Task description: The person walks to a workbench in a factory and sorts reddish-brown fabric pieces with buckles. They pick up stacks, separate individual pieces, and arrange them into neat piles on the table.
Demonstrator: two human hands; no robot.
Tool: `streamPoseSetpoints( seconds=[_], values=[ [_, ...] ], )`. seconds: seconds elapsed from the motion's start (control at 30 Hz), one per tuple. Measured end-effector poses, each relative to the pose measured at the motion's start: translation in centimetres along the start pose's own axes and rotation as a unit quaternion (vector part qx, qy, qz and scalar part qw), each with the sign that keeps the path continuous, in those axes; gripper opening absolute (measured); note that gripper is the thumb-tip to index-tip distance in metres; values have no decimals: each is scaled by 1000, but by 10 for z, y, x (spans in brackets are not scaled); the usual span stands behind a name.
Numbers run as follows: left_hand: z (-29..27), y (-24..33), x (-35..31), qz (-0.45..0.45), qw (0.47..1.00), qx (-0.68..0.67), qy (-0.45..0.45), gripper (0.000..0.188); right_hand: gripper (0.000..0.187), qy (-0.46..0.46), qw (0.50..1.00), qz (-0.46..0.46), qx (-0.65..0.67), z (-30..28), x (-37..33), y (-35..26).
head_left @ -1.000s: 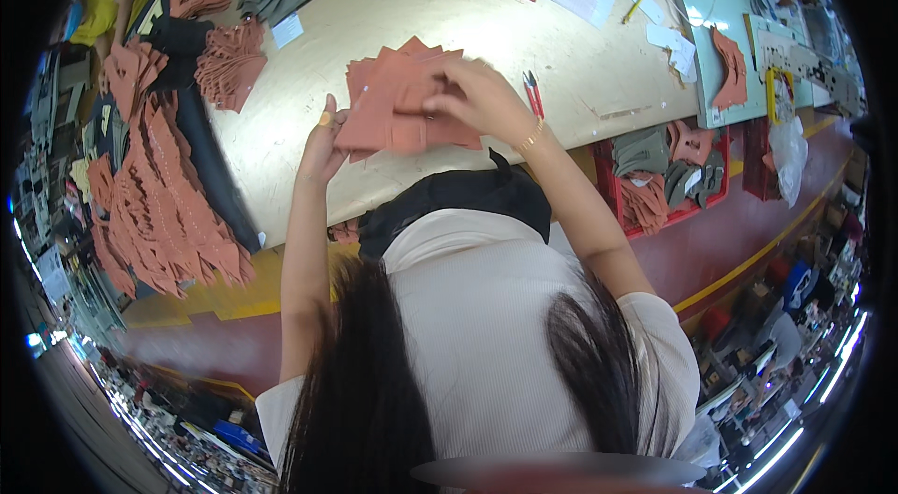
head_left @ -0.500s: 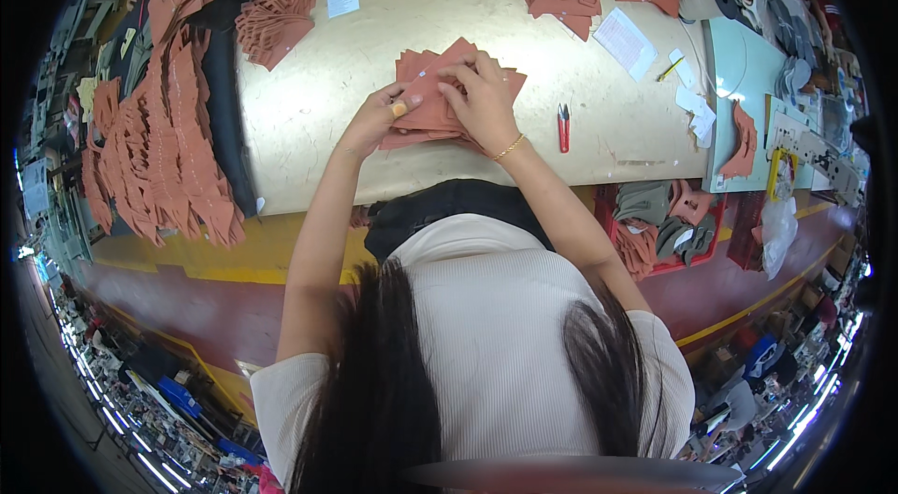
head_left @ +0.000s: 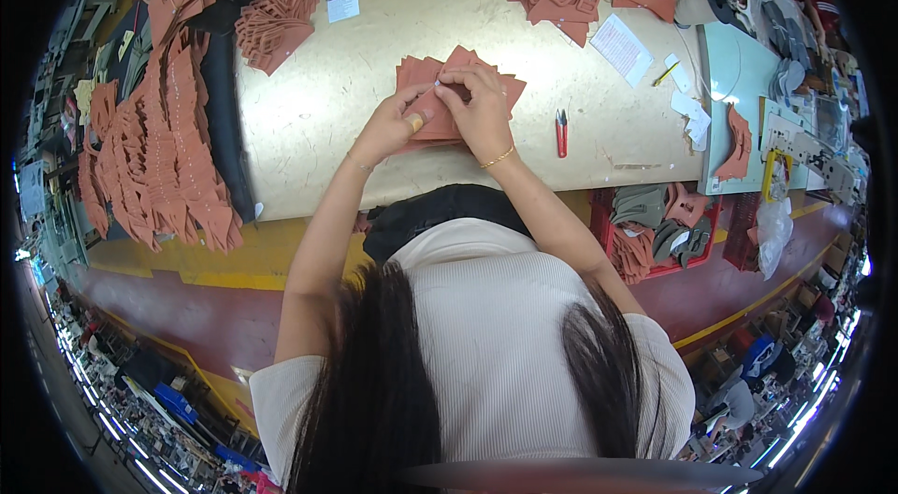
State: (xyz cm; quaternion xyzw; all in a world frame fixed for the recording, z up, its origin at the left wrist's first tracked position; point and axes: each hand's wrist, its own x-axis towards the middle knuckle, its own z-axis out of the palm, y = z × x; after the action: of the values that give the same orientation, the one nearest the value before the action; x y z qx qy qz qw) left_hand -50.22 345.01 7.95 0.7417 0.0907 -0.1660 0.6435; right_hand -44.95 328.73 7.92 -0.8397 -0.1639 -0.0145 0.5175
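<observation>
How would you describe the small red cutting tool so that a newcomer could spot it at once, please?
On the pale worktable, look just right of the right hand. The red-handled snips lie alone on bare tabletop, slim and bright red, unlike the flat rust-brown cut pieces around.

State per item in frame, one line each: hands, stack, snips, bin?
Left hand: thumb and fingers in a grip on the stack's edge.
Right hand: fingertips pinching the top piece.
Fanned stack of terracotta flat cut pieces: resting on the table, splayed.
Red-handled thread snips: lying flat, untouched.
Red plastic bin: filled with grey and terracotta pieces.
</observation>
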Motion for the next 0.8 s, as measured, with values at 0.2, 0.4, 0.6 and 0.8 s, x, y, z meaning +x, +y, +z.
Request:
streamPoseSetpoints(
  seconds=[0.2, 0.4, 0.6, 0.8],
  values=[
    [5, 6, -5, 35, 997, 69, 25, 47, 12, -20, 998, 40, 35, -2, 0, 0],
    [8, 22, -12, 32, 989, 138, 45, 46, 13, -26, 998, 44, 37, -6, 1, -3],
    [8, 26, -13, 64, 979, 190, 46, 45, 14, -77, 994, 53, 46, -20, 7, -7],
    [8, 22, -12, 72, 983, 163, 39, 44, 10, -124, 988, 51, 74, -26, 12, -7]
  ],
)
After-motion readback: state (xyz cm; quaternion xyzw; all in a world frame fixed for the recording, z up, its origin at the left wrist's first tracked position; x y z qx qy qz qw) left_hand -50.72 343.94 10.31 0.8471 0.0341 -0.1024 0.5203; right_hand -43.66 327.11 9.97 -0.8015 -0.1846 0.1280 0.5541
